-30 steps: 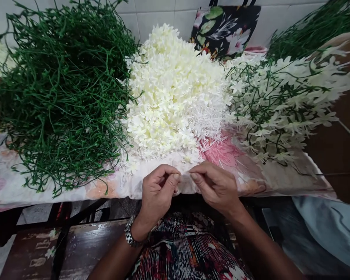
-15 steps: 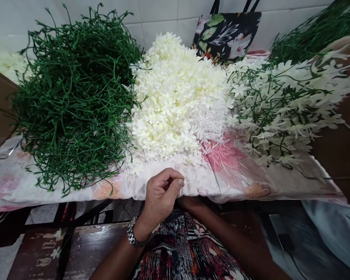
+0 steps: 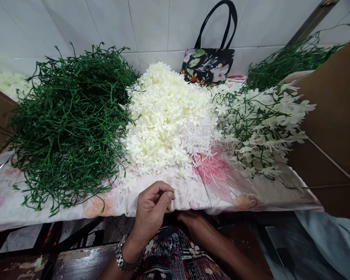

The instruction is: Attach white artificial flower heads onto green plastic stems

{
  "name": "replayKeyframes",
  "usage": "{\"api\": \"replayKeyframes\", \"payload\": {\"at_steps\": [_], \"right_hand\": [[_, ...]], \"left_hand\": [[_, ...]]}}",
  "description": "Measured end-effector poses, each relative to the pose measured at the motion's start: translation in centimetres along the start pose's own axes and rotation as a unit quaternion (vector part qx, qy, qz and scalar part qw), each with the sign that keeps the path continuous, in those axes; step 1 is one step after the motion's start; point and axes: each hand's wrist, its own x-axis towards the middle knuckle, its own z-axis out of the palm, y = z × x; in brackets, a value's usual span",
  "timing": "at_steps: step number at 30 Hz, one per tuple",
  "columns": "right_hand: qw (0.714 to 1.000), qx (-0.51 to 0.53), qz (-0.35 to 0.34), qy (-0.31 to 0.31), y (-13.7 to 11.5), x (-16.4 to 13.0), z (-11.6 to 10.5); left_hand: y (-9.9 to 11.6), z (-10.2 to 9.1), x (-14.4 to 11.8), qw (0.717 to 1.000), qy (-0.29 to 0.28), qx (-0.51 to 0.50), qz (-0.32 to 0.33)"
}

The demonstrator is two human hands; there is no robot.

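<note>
My left hand (image 3: 151,212) hovers at the front edge of the floral cloth (image 3: 236,186), thumb pressed against the curled forefinger; I can make out nothing between them. A metal watch (image 3: 121,259) is on that wrist. My right hand (image 3: 192,218) is low, tucked under the cloth's edge above my lap, fingers hidden. Just beyond my left hand lies a heap of cream-white plastic flowers (image 3: 169,116) with thin white spiky pieces (image 3: 198,136) at its right foot.
A big tangle of green plastic stems (image 3: 70,124) fills the left of the table. Green sprigs with white flowers (image 3: 259,124) lie on the right, against a brown cardboard panel (image 3: 332,128). A dark floral bag (image 3: 210,64) leans on the tiled wall.
My right hand left the pinch it shared with the left hand and dropped below the table edge. The left hand stayed at the cloth's edge. My view tilted up.
</note>
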Motion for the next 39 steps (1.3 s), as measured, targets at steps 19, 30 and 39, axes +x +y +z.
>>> {"api": "replayKeyframes", "payload": {"at_steps": [19,30,39], "right_hand": [[0.913,0.374,-0.034,0.162,-7.8,3.3,-3.2],[0.967,-0.052,-0.152,0.196,-8.3,3.2,-5.9],[0.902,-0.381,-0.102,0.175,-5.3,5.2,-8.6]], "left_hand": [[1.0,3.6,-0.9,0.980,-0.087,-0.127,-0.126],[1.8,2.0,-1.2,0.994,0.028,0.103,0.025],[1.4,0.8,0.1,0.977,0.029,0.197,0.069]]}}
